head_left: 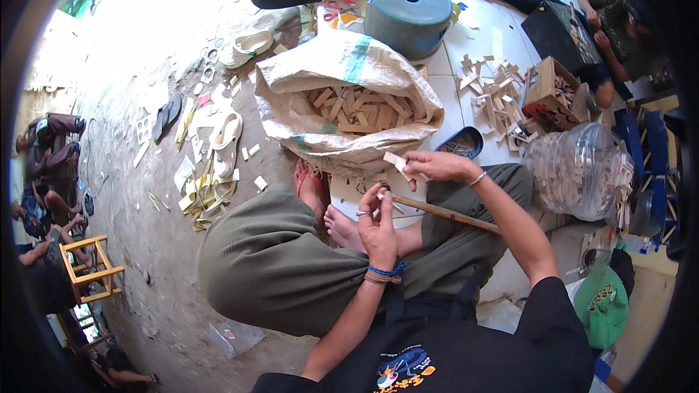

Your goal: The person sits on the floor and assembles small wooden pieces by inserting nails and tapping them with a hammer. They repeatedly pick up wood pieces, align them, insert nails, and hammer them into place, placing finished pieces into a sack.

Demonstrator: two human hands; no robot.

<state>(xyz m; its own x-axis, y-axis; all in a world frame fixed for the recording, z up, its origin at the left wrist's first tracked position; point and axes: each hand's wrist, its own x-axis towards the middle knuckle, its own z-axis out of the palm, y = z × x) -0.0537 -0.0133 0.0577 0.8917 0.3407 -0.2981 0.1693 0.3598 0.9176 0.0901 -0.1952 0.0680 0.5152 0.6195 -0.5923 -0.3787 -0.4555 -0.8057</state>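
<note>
"Pale flat wooden piece (394, 159), where?"
"By near rim of white woven sack (298, 76); right hand (441, 166) pinches it."
"Left hand (378, 231)?"
"Can't tell its grip. Probably best: steady, light end-hold."

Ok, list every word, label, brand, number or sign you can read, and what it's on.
Black shirt: lettering around a colourful print, which I won't copy; the smallest is unreadable.
Green cloth item: lettering, also not copied.
Elsewhere, any marks are too small or blurred to read.
</note>
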